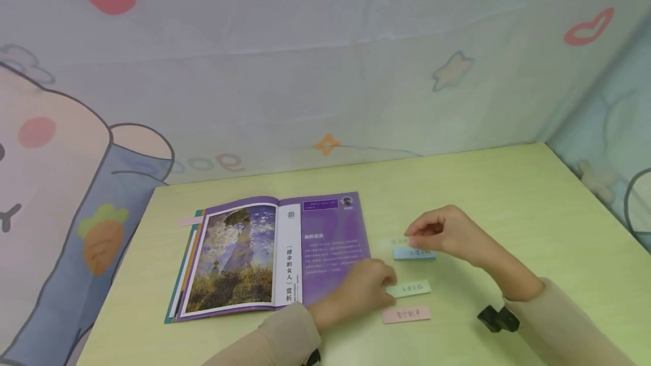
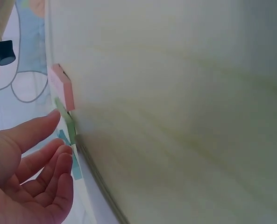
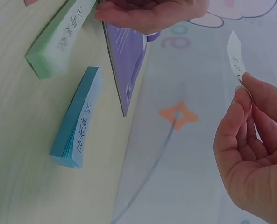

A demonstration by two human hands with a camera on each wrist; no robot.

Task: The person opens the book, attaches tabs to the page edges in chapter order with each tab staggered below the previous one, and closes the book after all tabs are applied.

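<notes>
— Sleeves sit closest to you, both down low. What's your right hand [image 1: 443, 231] got?

— You pinch a thin paper slip [image 3: 235, 55] w/ thumb + finger, lifted just over the blue pad [image 1: 414, 253]. Slip points up, long way.

— And the book [image 1: 269, 255]?

— Open on the desk [image 1: 508, 196], way left of that grip. Your left hand [image 1: 363, 290] lies flat on its corner, fingers loose, touching the green pad [image 1: 409, 288]. Pink pad [image 1: 406, 314] just below.

sleeves [image 1: 559, 321]: beige, long | wrist cam [image 1: 498, 318]: black | hands bare

Bright, even light w/ soft shadows; left wrist view blurry, head view hazy.
</notes>
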